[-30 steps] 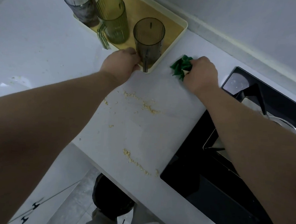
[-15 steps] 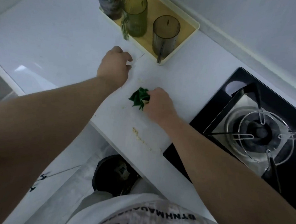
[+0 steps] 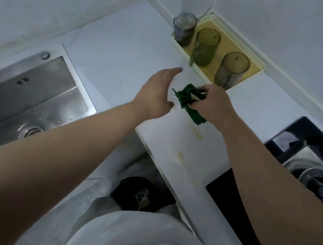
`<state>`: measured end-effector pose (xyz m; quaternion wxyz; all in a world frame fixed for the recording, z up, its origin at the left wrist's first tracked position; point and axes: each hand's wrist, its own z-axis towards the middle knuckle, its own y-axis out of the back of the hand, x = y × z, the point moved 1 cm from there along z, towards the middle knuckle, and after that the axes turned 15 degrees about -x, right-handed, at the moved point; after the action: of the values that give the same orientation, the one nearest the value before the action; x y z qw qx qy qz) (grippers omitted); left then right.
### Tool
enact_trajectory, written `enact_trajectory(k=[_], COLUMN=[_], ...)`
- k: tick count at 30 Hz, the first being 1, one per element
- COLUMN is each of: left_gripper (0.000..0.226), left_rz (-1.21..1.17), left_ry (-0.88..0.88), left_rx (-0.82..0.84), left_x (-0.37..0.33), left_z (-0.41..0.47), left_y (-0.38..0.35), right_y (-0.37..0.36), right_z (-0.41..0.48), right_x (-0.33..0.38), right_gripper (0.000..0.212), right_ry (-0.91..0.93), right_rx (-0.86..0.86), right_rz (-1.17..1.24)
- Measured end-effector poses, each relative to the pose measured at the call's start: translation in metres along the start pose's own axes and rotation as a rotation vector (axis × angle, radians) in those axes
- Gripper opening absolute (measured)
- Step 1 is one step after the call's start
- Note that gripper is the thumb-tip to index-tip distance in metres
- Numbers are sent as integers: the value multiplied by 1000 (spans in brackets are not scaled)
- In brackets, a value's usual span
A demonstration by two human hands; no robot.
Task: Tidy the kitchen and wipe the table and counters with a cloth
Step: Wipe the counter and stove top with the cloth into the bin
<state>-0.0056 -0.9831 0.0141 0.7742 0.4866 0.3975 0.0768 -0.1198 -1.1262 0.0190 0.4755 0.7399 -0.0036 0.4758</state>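
I'm looking down at the white counter [image 3: 123, 50], and my right hand [image 3: 213, 104] sits just right of frame centre, fingers curled tight around a bunched green cloth [image 3: 188, 103]. The cloth pokes out on the hand's left side and trails down toward the counter; I can't tell whether its lower end touches the surface. Something pale shows in the folds, too small to make out.

My left hand [image 3: 155, 95] is just left of the cloth, fingers spread and extended toward the upper right, gripping nothing. Whether it rests on the counter or hovers over it, I can't say.

Below the cloth, a few yellowish crumb smears [image 3: 198, 133] dot the counter, with another patch [image 3: 180, 157] lower down near the counter's front edge.

Upper right of centre, a cream tray [image 3: 258, 68] sits in the corner against the wall, carrying three upright tumblers: a grey one [image 3: 184, 30] at the far end, an olive-green one [image 3: 206, 47] in the middle, and a smoky one [image 3: 232, 70] nearest the cloth.

On the left edge is a steel sink [image 3: 36, 92]. On the right edge is a black stove top [image 3: 304, 161] with its burner partly in frame.
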Motion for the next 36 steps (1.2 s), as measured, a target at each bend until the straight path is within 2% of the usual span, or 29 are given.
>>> enact_trajectory(k=[1,3,6,8,10,12,14,17,22,25,29,36], left_gripper=[99,98,66,43,34,31,30,25,22,22,24,23], left_rz=[41,83,109,151,244,328,308,232,247,243,231,218], left_ry=[-62,-130,-162,-173,-177,-188,-183,-152,-134,-187,-163,-48], left_rx=[-5,-29,-48,-41,-46,-65,-78,-65,-105,-142,-191,-298], left_x=[7,29,70,92,117,142,167,205,269,300,326,361], left_z=[1,7,25,39,59,84,120,185,309,376,423,452], left_y=[9,26,47,57,66,72,72,64,49,38,18,-35], right_y=[-9,-29,-59,-76,-98,-120,-143,-175,-222,-242,-259,-276], right_z=[4,12,31,49,72,99,132,192,310,379,438,492], right_x=[12,39,80,101,120,135,149,168,201,216,227,217], right_gripper=[49,50,55,47,36,27,20,25,34,35,36,32], right_ry=[26,103,217,285,327,366,399,389,449,463,460,521], right_rx=[26,66,95,88,62,33,-7,-71,-197,-206,-203,-94], right_rz=[2,11,-6,-38,-92,-155,-229,-369,-554,-635,-632,-839])
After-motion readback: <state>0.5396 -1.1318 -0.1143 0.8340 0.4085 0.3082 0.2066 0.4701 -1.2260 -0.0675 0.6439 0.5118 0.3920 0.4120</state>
